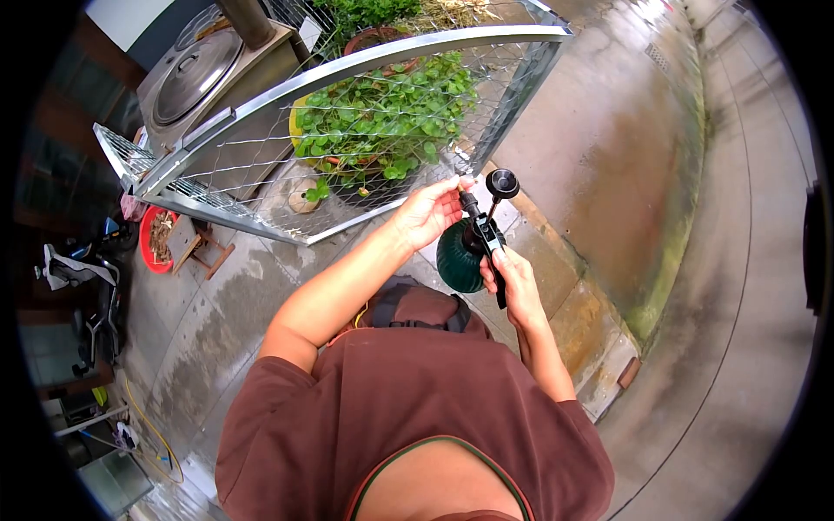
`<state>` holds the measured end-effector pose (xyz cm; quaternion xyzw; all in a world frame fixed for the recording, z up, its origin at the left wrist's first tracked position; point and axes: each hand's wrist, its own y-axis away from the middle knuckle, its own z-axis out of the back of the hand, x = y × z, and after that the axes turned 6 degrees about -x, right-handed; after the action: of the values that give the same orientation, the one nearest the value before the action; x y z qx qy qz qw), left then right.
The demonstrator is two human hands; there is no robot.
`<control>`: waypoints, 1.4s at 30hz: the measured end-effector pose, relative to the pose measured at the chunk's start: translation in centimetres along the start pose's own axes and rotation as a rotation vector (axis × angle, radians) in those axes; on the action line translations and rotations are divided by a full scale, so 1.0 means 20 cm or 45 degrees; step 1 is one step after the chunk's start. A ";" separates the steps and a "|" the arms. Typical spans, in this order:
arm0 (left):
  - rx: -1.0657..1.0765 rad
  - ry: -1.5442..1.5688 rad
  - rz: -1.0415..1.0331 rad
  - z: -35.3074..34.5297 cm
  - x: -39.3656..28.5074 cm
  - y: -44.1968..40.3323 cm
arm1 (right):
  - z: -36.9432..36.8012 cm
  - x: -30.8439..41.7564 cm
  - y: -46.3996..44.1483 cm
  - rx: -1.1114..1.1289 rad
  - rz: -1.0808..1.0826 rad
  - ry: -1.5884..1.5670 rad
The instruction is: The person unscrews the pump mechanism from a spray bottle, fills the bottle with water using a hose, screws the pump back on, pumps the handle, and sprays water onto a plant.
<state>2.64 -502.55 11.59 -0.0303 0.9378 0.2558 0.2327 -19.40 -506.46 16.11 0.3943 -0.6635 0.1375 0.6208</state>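
A dark green spray bottle (458, 260) with a black pump top and a round black knob (502, 183) hangs in front of my chest. My right hand (512, 282) is wrapped round its black handle. At the bottle's nozzle (469, 201), the fingertips of my left hand (427, 211) are pinched together at the tip. Just beyond my hands stands a metal mesh fence (347, 61), with a leafy green plant (382, 113) behind it.
A metal stove with a round lid (198, 76) stands at the upper left. Below it are a red basin (156, 239), a small wooden stool (204, 249) and a parked scooter (95, 304). On the right, a low ledge (565, 252) borders wet concrete.
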 end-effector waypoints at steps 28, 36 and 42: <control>-0.041 -0.131 0.108 0.06 -0.09 0.06 | -0.04 0.15 0.12 -0.070 0.083 -0.010; -0.239 -0.282 -0.016 0.21 -0.10 0.06 | -0.10 0.37 0.11 -0.010 0.155 -0.075; -0.208 -0.334 0.098 0.28 0.02 0.10 | -0.14 0.48 0.09 -0.015 0.113 -0.147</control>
<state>4.23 -497.97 8.04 0.0204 0.8759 0.3417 0.3401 -17.75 -506.83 26.17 0.3680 -0.7159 0.1380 0.5771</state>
